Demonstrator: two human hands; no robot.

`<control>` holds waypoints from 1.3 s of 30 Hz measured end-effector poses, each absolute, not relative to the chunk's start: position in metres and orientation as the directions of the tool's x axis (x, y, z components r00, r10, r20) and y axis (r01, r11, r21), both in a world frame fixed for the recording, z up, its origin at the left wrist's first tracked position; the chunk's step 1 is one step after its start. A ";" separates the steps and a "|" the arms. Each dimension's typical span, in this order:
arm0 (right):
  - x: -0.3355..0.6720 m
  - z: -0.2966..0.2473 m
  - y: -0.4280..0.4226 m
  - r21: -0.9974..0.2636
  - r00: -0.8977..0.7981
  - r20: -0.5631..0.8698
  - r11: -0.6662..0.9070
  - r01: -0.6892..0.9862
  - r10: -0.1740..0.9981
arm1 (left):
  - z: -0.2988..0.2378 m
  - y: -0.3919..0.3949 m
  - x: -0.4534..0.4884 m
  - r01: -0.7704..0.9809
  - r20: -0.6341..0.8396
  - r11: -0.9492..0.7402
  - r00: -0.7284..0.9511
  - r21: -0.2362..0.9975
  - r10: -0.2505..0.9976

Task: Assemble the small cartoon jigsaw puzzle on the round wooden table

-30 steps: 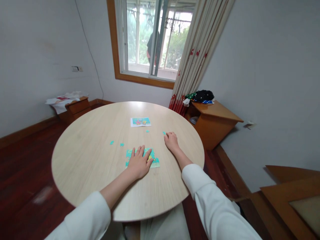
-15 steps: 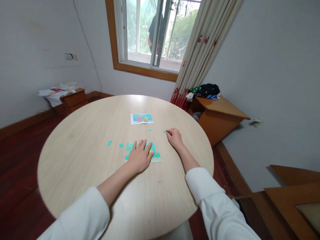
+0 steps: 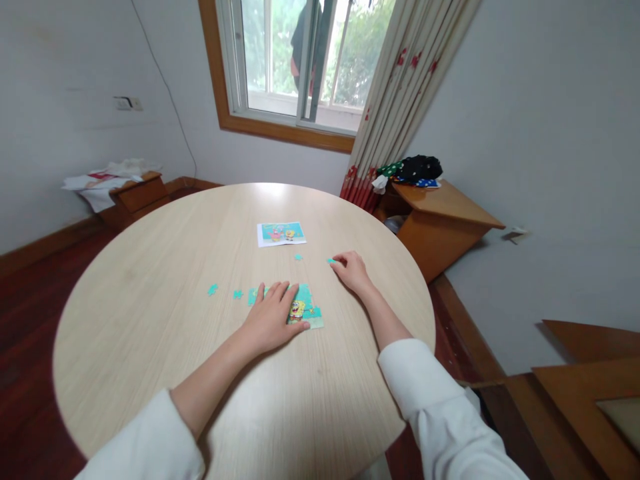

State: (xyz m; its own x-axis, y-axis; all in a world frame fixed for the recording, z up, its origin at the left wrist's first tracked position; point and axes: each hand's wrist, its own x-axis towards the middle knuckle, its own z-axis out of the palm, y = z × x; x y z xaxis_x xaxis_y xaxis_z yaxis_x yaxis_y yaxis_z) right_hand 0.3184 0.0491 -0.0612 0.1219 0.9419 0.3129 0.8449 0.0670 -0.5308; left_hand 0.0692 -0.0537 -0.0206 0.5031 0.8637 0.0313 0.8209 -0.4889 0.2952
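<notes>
My left hand (image 3: 271,319) lies flat with fingers spread on the left part of a partly built cartoon jigsaw (image 3: 305,311) on the round wooden table (image 3: 150,313). My right hand (image 3: 353,270) rests on the table to the right, its fingertips touching a loose turquoise piece (image 3: 331,261). Another loose piece (image 3: 298,257) lies just left of it, and two more pieces (image 3: 213,289) (image 3: 237,294) lie left of the jigsaw. A printed reference picture (image 3: 281,233) lies farther back on the table.
A low wooden cabinet (image 3: 440,220) with dark clothes (image 3: 417,169) on it stands at the right by the curtain (image 3: 400,87). Another low cabinet (image 3: 133,193) with papers is at the left wall. A person stands outside the window (image 3: 305,47). Wooden furniture (image 3: 590,387) stands at lower right.
The view has tilted and shifted. My left hand has slid left off the jigsaw's right part, uncovering the cartoon figure. My right hand's fingers have stretched toward the loose piece.
</notes>
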 end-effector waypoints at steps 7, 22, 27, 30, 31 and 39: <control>0.308 -0.049 0.043 -0.522 0.158 0.216 -0.023 0.853 0.963 | -0.017 -0.050 0.069 0.818 0.034 -0.475 0.492 0.324 0.870; 0.308 -0.051 0.039 -0.709 -0.009 0.301 0.230 0.666 0.954 | -0.026 -0.052 0.070 0.795 0.021 -0.544 0.559 0.269 0.829; 0.299 -0.044 0.031 -0.689 -0.062 0.341 0.294 0.662 0.938 | -0.029 -0.052 0.069 0.791 0.016 -0.563 0.577 0.239 0.817; 0.292 -0.040 0.027 -0.723 -0.065 0.329 0.296 0.624 0.942 | -0.031 -0.051 0.069 0.799 0.023 -0.558 0.568 0.223 0.823; 0.291 -0.039 0.026 -0.755 -0.059 0.312 0.285 0.590 0.948 | -0.032 -0.051 0.069 0.804 0.021 -0.552 0.562 0.219 0.827; 0.279 -0.041 0.022 -0.981 -0.082 0.112 0.123 0.148 0.990 | -0.028 -0.051 0.070 0.825 0.000 -0.524 0.536 0.212 0.844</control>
